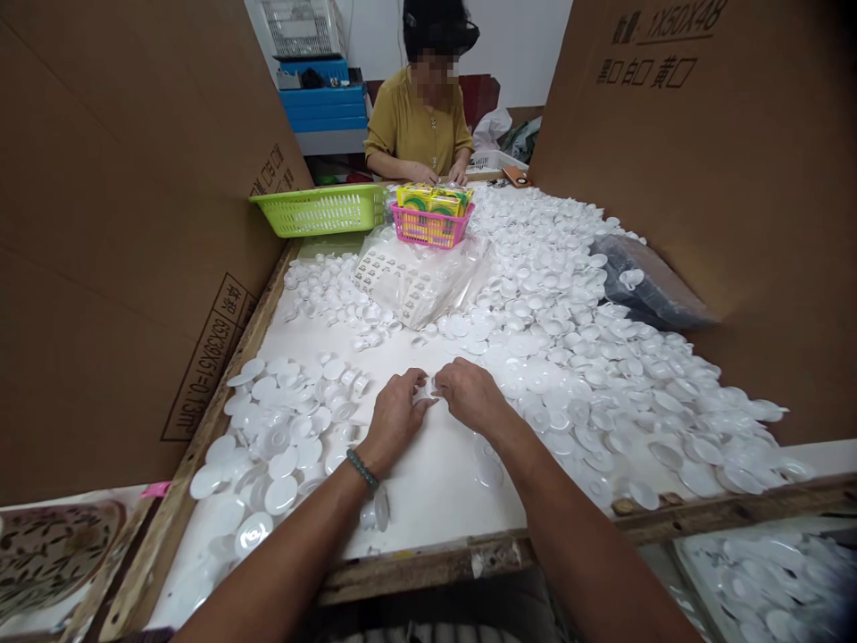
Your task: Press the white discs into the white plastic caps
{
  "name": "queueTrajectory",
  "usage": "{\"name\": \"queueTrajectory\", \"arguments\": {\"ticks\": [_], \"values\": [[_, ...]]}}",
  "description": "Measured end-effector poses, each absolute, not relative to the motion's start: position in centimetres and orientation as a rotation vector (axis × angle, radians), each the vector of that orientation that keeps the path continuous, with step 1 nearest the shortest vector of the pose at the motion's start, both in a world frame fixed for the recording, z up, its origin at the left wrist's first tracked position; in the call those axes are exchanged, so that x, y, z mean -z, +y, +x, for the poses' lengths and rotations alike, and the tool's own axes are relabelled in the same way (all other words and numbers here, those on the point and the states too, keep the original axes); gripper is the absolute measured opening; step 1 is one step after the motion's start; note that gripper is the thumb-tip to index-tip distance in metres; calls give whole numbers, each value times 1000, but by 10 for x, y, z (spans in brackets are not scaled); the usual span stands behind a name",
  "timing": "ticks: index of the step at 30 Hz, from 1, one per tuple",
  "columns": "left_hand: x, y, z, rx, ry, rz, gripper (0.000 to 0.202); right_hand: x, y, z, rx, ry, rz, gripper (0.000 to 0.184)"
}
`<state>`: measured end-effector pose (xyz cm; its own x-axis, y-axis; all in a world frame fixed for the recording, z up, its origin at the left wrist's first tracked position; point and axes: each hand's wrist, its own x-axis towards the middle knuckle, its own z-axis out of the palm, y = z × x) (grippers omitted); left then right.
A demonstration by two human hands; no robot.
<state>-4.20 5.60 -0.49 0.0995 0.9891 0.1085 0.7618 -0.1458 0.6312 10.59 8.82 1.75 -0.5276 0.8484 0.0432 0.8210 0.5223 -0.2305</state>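
Observation:
My left hand [395,415] and my right hand [472,393] meet over the middle of the white table [428,482], fingers curled together around a small white plastic part [425,391] pinched between them. A beaded bracelet [362,469] is on my left wrist. A pile of flat white plastic discs [281,438] lies just left of my left hand. A much larger heap of white plastic caps [603,357] spreads to the right of my right hand.
Tall cardboard sheets [120,223] wall the table on both sides. A clear bag of parts [415,277], a pink basket [432,223] and a green basket [321,210] sit further back. Across the table, another person's hands [435,171] work. A dark bag [649,286] lies right.

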Motion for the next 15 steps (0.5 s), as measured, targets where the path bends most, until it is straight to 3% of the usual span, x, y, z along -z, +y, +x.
{"name": "queueTrajectory", "arguments": {"ticks": [15], "values": [[0, 56, -41, -690, 1731, 1963, 19, -29, 85, 93, -141, -2776, -1510, 18]]}}
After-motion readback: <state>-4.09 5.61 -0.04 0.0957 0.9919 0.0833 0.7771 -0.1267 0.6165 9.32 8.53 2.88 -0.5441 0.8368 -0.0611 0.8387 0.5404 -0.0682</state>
